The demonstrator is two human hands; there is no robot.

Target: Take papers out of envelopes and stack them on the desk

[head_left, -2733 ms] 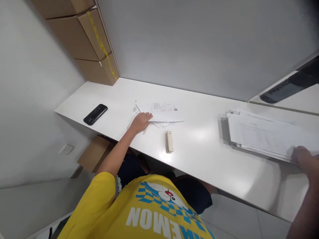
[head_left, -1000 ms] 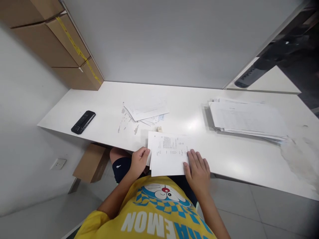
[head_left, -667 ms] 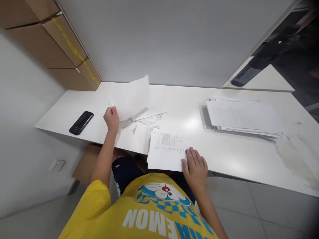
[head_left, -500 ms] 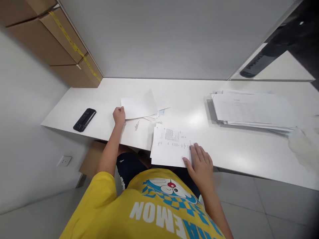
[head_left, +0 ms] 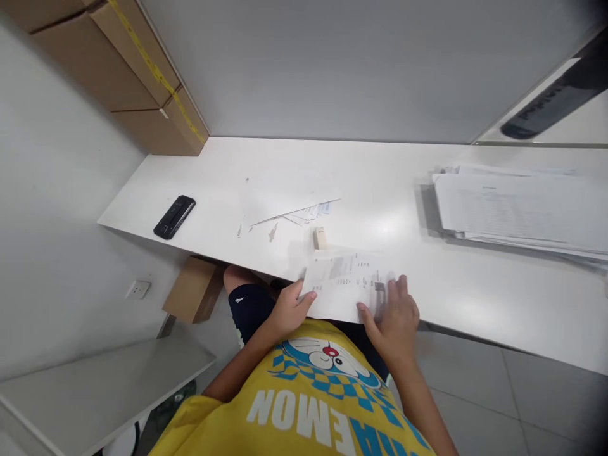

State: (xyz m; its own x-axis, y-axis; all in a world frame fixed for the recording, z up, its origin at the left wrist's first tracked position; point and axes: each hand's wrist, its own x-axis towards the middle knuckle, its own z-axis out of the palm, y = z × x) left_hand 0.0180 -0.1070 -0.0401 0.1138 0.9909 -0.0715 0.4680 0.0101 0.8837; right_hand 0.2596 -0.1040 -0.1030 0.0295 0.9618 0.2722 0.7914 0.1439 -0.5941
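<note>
At the desk's front edge lies a printed paper sheet [head_left: 339,288], with lines of text and a small dark square code on it. My left hand [head_left: 291,309] pinches the sheet's left edge, thumb on top. The thumb and fingers of my right hand [head_left: 395,316] are spread over its right side, resting on the paper. A small cream-coloured block [head_left: 320,239] stands just beyond the sheet. Farther left, a blank white sheet [head_left: 285,196] rests over several paper slips [head_left: 308,213], whose edges stick out.
A thick stack of papers [head_left: 513,206] lies at the right. To the left are a black phone-like device [head_left: 174,217] and cardboard boxes [head_left: 156,130] against the wall. Another carton [head_left: 192,288] sits below the white desk [head_left: 380,171]. A grey panel [head_left: 332,63] rises behind.
My left hand has let go of the blank sheet and come to the printed sheet's left edge. The blank sheet now lies flat. The cream block has come into sight. The view has shifted slightly.
</note>
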